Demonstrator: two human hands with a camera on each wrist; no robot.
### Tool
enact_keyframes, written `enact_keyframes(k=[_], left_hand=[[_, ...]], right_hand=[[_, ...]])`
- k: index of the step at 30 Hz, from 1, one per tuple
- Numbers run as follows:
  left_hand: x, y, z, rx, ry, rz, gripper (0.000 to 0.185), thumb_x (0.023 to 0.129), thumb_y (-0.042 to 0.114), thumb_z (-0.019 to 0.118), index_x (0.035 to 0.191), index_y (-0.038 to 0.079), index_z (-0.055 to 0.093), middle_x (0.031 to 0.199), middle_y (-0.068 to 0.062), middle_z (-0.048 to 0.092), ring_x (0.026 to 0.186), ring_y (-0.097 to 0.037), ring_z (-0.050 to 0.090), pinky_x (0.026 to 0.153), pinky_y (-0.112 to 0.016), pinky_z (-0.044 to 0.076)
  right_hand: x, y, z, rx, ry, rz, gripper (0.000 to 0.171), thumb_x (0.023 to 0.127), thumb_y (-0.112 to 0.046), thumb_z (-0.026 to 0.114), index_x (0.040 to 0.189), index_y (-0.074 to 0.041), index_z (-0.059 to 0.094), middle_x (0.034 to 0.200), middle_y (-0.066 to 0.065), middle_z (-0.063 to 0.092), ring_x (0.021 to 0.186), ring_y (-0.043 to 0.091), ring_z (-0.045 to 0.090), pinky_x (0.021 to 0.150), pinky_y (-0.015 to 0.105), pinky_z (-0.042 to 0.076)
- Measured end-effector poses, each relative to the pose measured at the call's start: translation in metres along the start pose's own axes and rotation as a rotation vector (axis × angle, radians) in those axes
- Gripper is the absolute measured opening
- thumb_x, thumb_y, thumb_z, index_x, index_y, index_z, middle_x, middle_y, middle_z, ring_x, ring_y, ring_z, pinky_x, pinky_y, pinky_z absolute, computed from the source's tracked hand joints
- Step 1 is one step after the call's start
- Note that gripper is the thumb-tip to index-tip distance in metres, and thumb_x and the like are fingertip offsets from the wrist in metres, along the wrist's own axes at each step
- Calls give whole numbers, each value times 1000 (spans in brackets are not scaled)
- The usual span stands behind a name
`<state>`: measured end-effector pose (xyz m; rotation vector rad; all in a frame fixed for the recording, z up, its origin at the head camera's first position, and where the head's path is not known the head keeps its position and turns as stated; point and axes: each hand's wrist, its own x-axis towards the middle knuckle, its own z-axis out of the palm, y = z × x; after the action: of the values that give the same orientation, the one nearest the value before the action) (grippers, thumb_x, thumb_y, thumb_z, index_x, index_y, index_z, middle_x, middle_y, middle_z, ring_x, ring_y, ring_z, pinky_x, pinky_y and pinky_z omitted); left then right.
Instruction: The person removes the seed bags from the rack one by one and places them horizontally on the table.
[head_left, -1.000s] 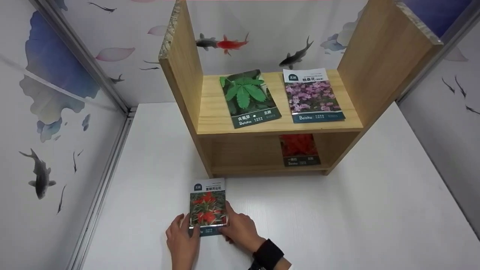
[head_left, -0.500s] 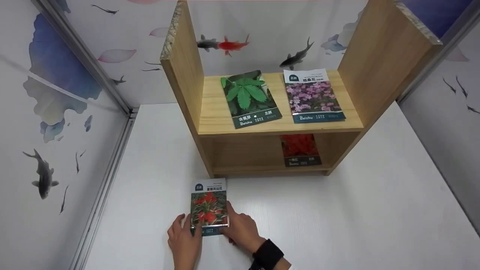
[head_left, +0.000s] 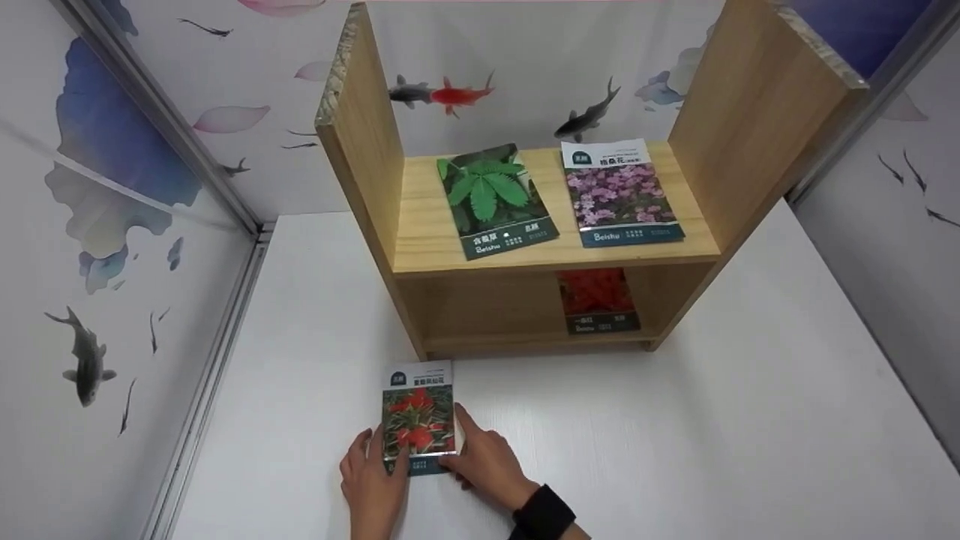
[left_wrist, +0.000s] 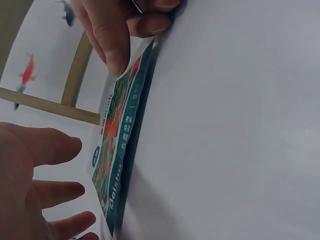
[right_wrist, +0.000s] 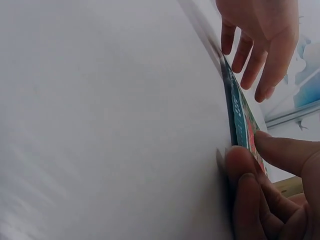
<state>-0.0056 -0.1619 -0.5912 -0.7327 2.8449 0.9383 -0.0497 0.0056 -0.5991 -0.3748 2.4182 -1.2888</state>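
A seed packet with red flowers (head_left: 418,409) lies at the front left of the wooden shelf, its top edge near the shelf's left foot. My right hand (head_left: 491,461) pinches its lower right edge; in the right wrist view the thumb (right_wrist: 280,147) lies over the printed face and the other fingers curl at the edge. A pale strip shows beside that edge. My left hand (head_left: 375,476) is at the packet's lower left, fingers extended. In the left wrist view its thumb and fingers (left_wrist: 60,192) are spread beside the packet (left_wrist: 117,132).
The wooden shelf (head_left: 559,264) stands on the white table (head_left: 750,420). A green-leaf packet (head_left: 495,199) and a pink-flower packet (head_left: 622,191) lie on its upper board. A red-flower packet (head_left: 600,300) sits in the lower compartment, right side. Printed panels (head_left: 127,300) enclose the table.
The head view has shifted slightly. My left hand has edged a little to the right along the packet. The pale strip at the packet's right edge shows more now; my right hand keeps its grip.
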Motion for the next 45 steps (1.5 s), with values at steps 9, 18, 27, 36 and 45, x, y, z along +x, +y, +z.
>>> enact_keyframes(k=[9,18,27,36,45], left_hand=[[-3,20,-3,-80,-14,64,66,85,31,59,138,6,31,137,-18,26,124,-35,21,96,-52,25],[-4,37,-1,-235,-92,130,69,88,37,55,143,16,19,142,-14,26,129,-32,24,99,-51,26],[-10,46,5,-202,-164,129,81,79,60,51,143,24,18,143,-11,25,129,-33,22,97,-57,23],[-14,53,9,-191,-206,138,86,75,70,44,143,26,18,146,-6,22,131,-32,19,99,-55,21],[-19,63,16,-175,-220,155,87,74,70,46,143,23,21,144,-9,26,130,-33,22,98,-57,22]], right_hand=[[-7,4,-23,-49,130,-41,67,81,-38,63,137,-12,36,66,-14,57,56,1,52,51,21,41],[-15,7,-41,-213,278,-177,66,85,-38,58,140,-15,29,116,-1,57,99,12,56,81,37,45],[-29,11,-48,-278,246,-169,72,86,-52,47,143,-19,20,134,2,44,119,18,43,94,41,37],[-43,23,-60,-269,317,-136,69,88,-53,43,143,-19,20,132,0,45,119,18,44,93,41,37],[-59,43,-77,-225,370,-62,63,90,-47,44,143,-22,21,131,-3,47,116,14,46,92,42,38]])
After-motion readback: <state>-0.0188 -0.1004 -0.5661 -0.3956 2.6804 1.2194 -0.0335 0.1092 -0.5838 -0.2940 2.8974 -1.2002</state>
